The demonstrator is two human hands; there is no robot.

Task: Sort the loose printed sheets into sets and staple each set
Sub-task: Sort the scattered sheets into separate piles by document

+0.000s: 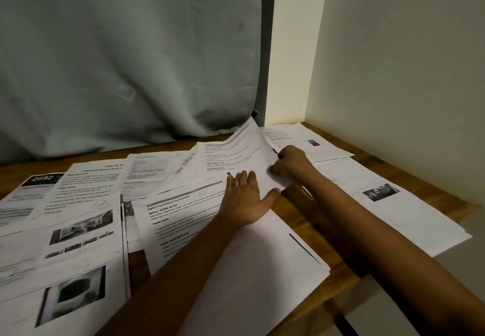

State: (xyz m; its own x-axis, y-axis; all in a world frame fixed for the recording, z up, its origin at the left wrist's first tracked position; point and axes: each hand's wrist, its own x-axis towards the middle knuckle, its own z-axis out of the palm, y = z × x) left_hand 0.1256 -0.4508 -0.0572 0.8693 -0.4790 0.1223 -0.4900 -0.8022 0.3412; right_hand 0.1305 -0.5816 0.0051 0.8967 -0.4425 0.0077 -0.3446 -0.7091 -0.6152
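Printed sheets lie overlapping all across the tabletop. The left hand presses flat, fingers straight, on the centre pile. The right hand has its grip pinching the edge of a raised sheet, which curls limply. Paper this light and floppy slides easily, I'd judge, so it is best taken by a corner.

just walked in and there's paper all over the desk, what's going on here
A person is sorting printed sheets that lie spread and overlapping across a wooden table. The left hand rests flat, fingers straight, on the sheets in the middle. The right hand grips the edge of a lifted sheet, which curls up off the pile. More pages lie to either side. No stapler is in view, and no stapled set can be made out.
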